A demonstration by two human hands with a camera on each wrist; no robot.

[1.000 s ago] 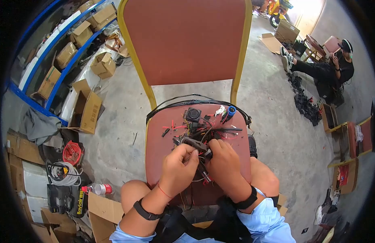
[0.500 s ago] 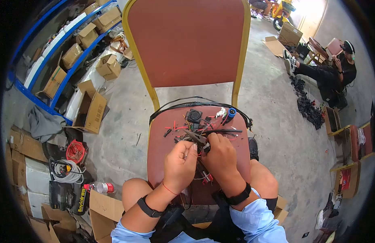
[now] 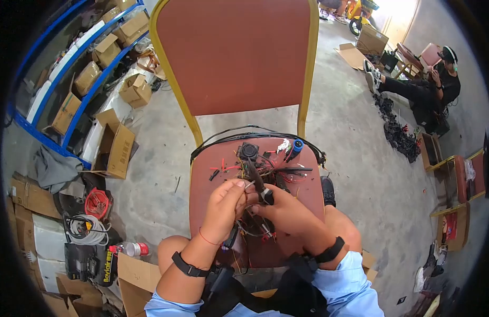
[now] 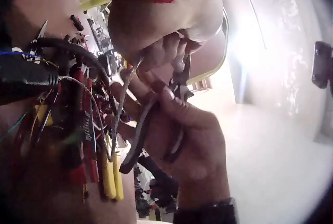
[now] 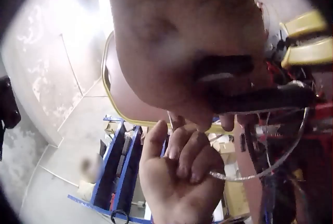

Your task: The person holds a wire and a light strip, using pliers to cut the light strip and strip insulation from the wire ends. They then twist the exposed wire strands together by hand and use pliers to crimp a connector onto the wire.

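Over the chair seat, my left hand pinches the end of a thin grey cable. In the right wrist view the cable loops away from that hand's curled fingers. My right hand grips a pair of pliers, its jaws pointing away from me, close beside the left fingertips. The dark plier handles lie across the right palm in the left wrist view. Beneath the hands is a tangle of wires, partly hidden by them. A yellow-handled tool lies on the seat.
A black square part, a blue connector and red wire scraps lie toward the back of the seat. Long black cables run along its rear edge. Cardboard boxes stand at left; a seated person is at right.
The pliers have swung from pointing up-left to pointing nearly straight away from me. My right hand has rolled so its thumb side shows more. The left hand keeps its pinch.
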